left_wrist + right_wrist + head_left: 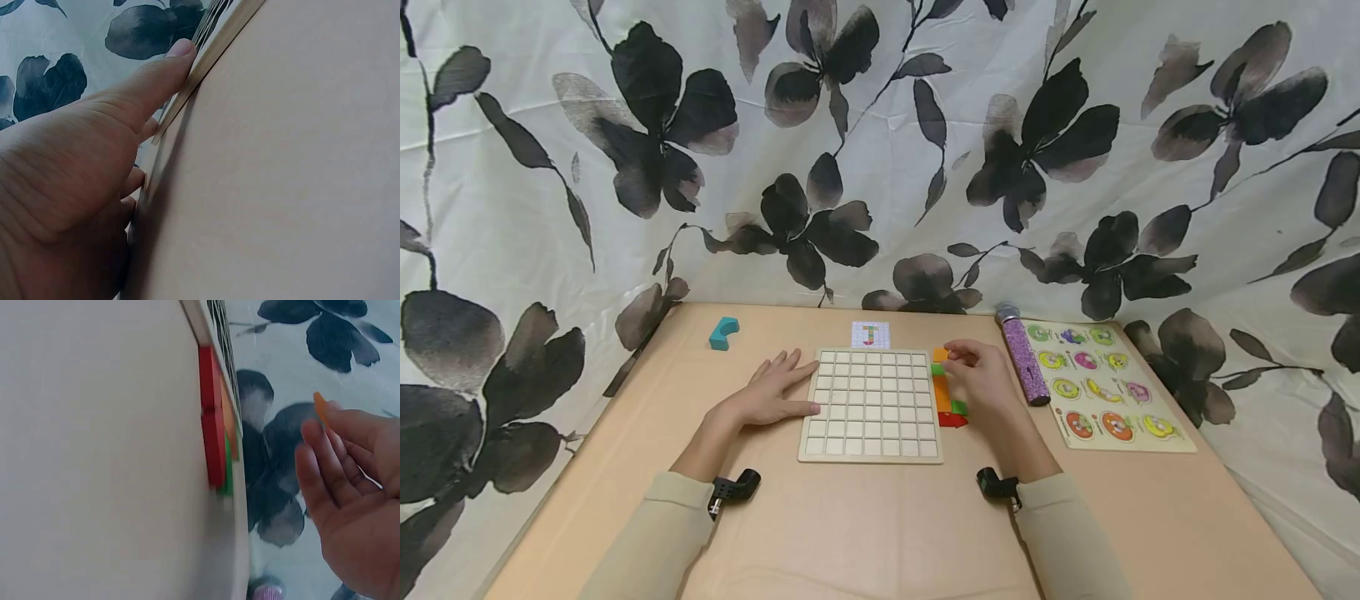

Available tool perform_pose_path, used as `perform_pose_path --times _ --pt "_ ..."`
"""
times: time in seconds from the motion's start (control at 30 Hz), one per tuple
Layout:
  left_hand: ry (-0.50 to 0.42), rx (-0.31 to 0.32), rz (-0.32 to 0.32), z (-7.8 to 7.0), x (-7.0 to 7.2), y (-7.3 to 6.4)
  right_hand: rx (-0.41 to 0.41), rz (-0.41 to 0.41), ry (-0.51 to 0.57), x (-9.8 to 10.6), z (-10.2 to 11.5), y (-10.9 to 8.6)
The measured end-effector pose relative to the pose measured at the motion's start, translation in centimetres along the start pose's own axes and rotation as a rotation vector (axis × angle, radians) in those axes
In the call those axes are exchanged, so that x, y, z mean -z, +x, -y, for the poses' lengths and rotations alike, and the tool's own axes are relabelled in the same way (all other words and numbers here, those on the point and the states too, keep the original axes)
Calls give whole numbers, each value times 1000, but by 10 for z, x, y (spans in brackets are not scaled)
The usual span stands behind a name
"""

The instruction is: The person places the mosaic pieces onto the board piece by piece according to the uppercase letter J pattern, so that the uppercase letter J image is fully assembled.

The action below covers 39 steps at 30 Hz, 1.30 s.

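Note:
A wooden grid board point(871, 400) with rows of square cells lies between the two hands. My left hand point(772, 396) rests at its left side with the fingers spread, and the thumb point(165, 69) touches the board's edge. At the board's right side, my right hand point(985, 379) pinches a small orange block point(320, 409) between thumb and fingertips, raised above the table in the right wrist view. Below that hand, an orange block point(942, 393), a green block point(958, 407) and red blocks point(214, 440) sit along the board's right edge.
A small card with a coloured J pattern point(871, 335) lies behind the board. A teal block point(724, 333) is at the back left. To the right are a purple glittery microphone point(1026, 360) and a fruit picture board point(1112, 387). A floral curtain point(925, 167) hangs behind the table.

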<state>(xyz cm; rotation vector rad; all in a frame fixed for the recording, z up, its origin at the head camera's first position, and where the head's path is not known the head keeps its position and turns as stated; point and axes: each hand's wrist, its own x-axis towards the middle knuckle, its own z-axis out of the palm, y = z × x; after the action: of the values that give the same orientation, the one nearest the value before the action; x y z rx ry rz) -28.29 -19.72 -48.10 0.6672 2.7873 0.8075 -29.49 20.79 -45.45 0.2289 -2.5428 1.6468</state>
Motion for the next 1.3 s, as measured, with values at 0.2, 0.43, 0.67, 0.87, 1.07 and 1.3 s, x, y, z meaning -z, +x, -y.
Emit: perform_pose_path --times 0.2,0.43,0.67,0.87,1.07,1.3 --pt "-2 4 -3 -2 1 -1 5 -33 35 -16 11 4" --pt "-6 4 1 -3 1 -2 40 -19 31 -37 19 6" --pt "1 2 -4 -2 1 -1 75 -16 92 -55 27 10" --pt "0 2 -5 -2 1 -1 63 -11 128 -73 34 14" --pt "-2 3 -4 -2 1 -1 72 -15 131 -89 40 18" --pt "-6 5 -7 -3 1 -1 42 -17 160 -99 50 17"
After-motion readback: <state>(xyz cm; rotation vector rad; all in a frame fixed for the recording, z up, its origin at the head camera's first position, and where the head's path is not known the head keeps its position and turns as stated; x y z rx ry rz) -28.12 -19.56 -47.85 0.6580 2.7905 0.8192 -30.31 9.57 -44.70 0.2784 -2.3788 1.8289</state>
